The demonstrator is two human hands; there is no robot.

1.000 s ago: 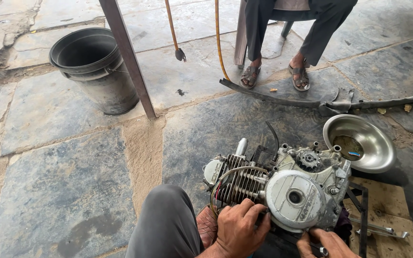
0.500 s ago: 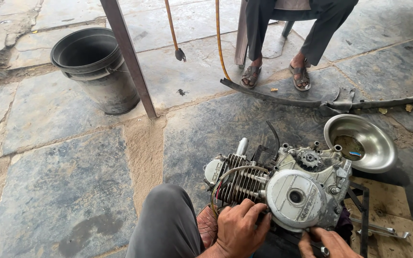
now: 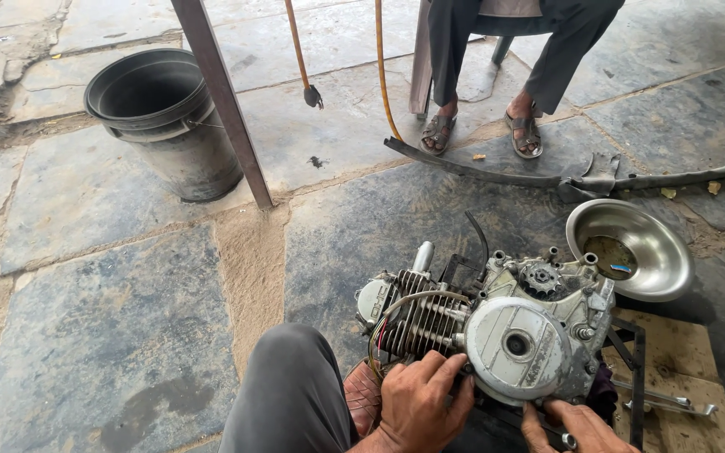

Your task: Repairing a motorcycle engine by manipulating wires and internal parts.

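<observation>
A grey motorcycle engine (image 3: pixel 497 323) with cooling fins and a round side cover stands on the stone floor in front of me. My left hand (image 3: pixel 419 401) rests on its lower left side, fingers spread against the fins and the cover's edge. My right hand (image 3: pixel 576 426) is at the bottom edge under the cover, with a small metal piece (image 3: pixel 570 439) by its fingers. My knee (image 3: pixel 291 394) is just left of the engine.
A steel bowl (image 3: pixel 631 249) lies to the engine's right. A black bucket (image 3: pixel 165 117) stands at the upper left beside a slanted metal post (image 3: pixel 224 101). A seated person's sandalled feet (image 3: pixel 480 130) are at the top. A metal tool (image 3: pixel 669 403) lies on a board at the right.
The view has shifted slightly. My left hand stays on the engine; my right hand has crept a little further in under the side cover.
</observation>
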